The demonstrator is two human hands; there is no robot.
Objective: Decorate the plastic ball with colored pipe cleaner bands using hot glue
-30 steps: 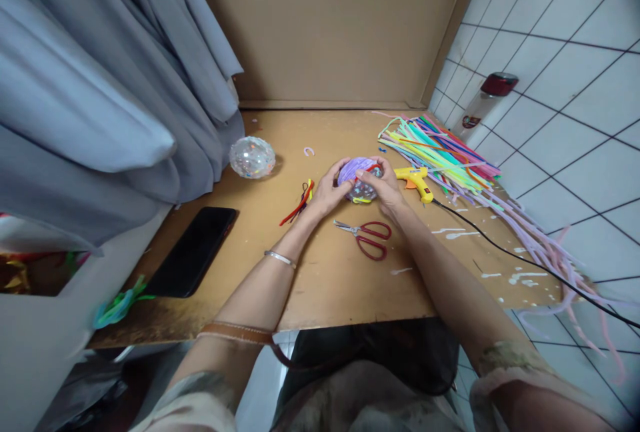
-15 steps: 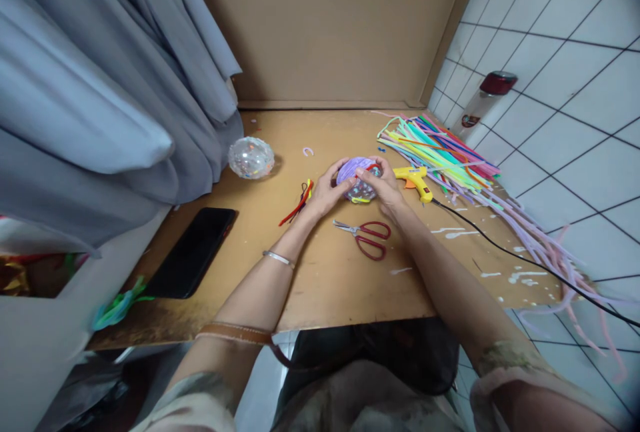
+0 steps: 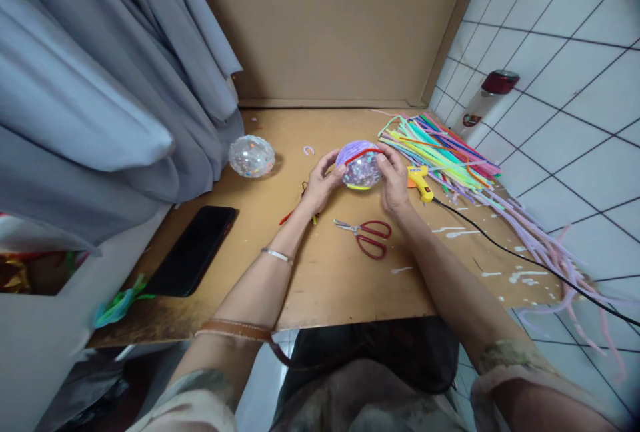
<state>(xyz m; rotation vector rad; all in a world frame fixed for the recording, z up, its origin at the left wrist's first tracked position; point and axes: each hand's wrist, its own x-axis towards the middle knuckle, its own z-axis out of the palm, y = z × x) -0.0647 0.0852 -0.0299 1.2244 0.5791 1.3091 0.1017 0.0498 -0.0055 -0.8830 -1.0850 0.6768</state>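
Between my two hands is a clear ball (image 3: 363,169) with purple strands over its upper part, a red strip along the edge of the purple and a bit of yellow at the bottom. My left hand (image 3: 323,184) grips its left side, thumb toward the front. On the right side, my right hand (image 3: 393,177) holds it with the thumb near the red strip's end. Red-handled scissors (image 3: 367,235) lie open on the table below the ball. Beside my right hand rests a yellow glue gun (image 3: 423,184). Red and yellow strips (image 3: 287,217) lie partly hidden behind my left hand.
Another clear ball (image 3: 251,156) sits at the left, with a black phone (image 3: 194,252) nearer me. Colourful pipe cleaners (image 3: 440,152) are heaped at the back right, by a red-lidded bottle (image 3: 483,105). The glue gun's cord (image 3: 505,247) runs off right. A grey curtain (image 3: 125,85) hangs left.
The ball has been raised and turned so the red strip shows across its front. My hands have moved apart to its sides, and my left hand now covers more of the loose strips.
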